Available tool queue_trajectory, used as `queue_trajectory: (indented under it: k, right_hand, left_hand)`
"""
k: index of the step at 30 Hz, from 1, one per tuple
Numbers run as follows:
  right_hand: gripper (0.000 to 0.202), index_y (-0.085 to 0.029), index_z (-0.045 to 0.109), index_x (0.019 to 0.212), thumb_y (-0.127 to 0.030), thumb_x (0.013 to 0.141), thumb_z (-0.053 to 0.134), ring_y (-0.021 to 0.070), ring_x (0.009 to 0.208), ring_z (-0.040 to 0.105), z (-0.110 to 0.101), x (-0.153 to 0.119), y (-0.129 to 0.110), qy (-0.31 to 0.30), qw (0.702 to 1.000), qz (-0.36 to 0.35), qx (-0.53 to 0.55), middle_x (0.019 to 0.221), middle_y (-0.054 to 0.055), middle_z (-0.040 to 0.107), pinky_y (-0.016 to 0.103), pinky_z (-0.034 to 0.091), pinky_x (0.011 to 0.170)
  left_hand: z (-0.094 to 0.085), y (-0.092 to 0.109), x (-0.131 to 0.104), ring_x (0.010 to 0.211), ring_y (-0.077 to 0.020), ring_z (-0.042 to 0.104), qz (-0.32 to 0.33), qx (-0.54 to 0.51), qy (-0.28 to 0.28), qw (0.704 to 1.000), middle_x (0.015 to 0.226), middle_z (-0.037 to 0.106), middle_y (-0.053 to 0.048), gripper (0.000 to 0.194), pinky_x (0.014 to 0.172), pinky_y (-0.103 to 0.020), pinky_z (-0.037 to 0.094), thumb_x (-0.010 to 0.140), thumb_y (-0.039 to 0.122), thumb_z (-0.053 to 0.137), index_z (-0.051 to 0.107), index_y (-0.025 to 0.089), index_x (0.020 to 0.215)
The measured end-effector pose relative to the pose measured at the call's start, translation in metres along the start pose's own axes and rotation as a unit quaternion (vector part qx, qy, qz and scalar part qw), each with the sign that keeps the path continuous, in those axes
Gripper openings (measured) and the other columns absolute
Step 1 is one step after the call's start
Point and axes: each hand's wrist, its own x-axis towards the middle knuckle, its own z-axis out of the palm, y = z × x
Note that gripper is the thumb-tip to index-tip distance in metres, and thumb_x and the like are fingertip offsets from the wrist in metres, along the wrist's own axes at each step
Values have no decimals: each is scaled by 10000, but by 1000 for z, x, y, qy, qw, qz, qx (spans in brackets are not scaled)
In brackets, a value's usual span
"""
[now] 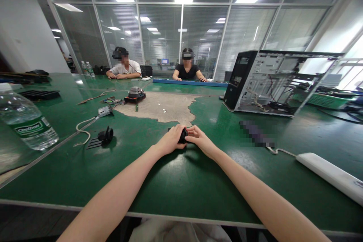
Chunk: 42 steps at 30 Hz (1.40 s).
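Note:
Just above the green table, both hands meet on a small black part in front of me. My left hand wraps round its left side. From the right, the bent fingers of my right hand press against it. Most of the part is covered by the fingers, so its kind does not show. Off to the left lies a black plastic piece with a round body and flat prongs. Beyond my hands is a bare beige patch of the tabletop.
An opened computer case stands at right, near a white power strip. A water bottle is at left. A black-and-red device, circuit boards and a metal piece with cable lie farther back. Two people sit across the table.

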Motion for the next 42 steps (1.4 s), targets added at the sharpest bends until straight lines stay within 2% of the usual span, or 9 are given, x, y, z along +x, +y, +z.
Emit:
queue_trajectory:
  k: [3,7,10,18,22,31,38,42]
  right_hand:
    - [221,-222,504,811,-301,650,634,122,777,545,1,0,0,15,1000,-4,-7,842,-10,588,292,408,749]
    - [286,-224,511,878,-315,640,641,129,752,548,-1,3,6,30,999,19,-10,830,-1,587,305,414,733]
    - [317,-209,527,916,-310,638,642,143,807,545,-4,5,9,42,998,34,-21,876,19,585,327,400,780]
    - [320,-225,497,872,-236,606,674,117,761,552,0,1,0,-1,1000,21,1,797,-25,582,296,403,755]
    - [229,-218,508,851,-318,675,616,106,727,548,1,1,-1,14,1000,18,7,782,-20,590,280,402,727]
    - [295,-197,513,896,-317,655,634,128,773,548,-3,7,9,55,997,41,-23,850,13,580,302,415,737]
    - [340,-219,492,867,-217,588,687,118,779,551,-2,2,3,9,1000,15,-6,838,-15,578,296,413,754]
    - [231,-209,490,816,-269,649,639,112,769,547,1,1,0,26,1000,-1,-7,831,-10,584,297,409,759]
  left_hand:
    - [1,-1,0,947,-237,461,4,3,4,1000,1064,445,-79,587,813,-381,392,631,228,643,321,192,1121]
    - [-1,0,0,942,-227,463,11,-4,6,1000,1046,449,-70,573,814,-369,391,627,218,647,329,197,1104]
    - [-2,1,0,954,-223,457,21,-3,8,1000,1046,449,-69,582,833,-359,382,628,208,647,322,191,1111]
    - [-1,0,0,933,-224,467,10,-4,4,1000,1042,450,-67,566,810,-368,389,620,194,645,337,193,1094]
    - [-2,1,0,955,-229,464,12,-9,5,1000,1040,453,-69,573,817,-369,388,621,193,645,332,196,1101]
    - [-3,3,0,971,-226,461,17,-3,3,1000,1044,452,-68,579,840,-368,380,628,196,643,324,190,1110]
    - [-2,2,0,949,-226,467,5,-2,1,1000,1047,450,-69,566,821,-374,387,631,201,638,331,194,1106]
    - [-1,2,0,955,-230,464,4,-1,0,1000,1054,448,-76,575,823,-379,388,632,208,637,326,188,1115]
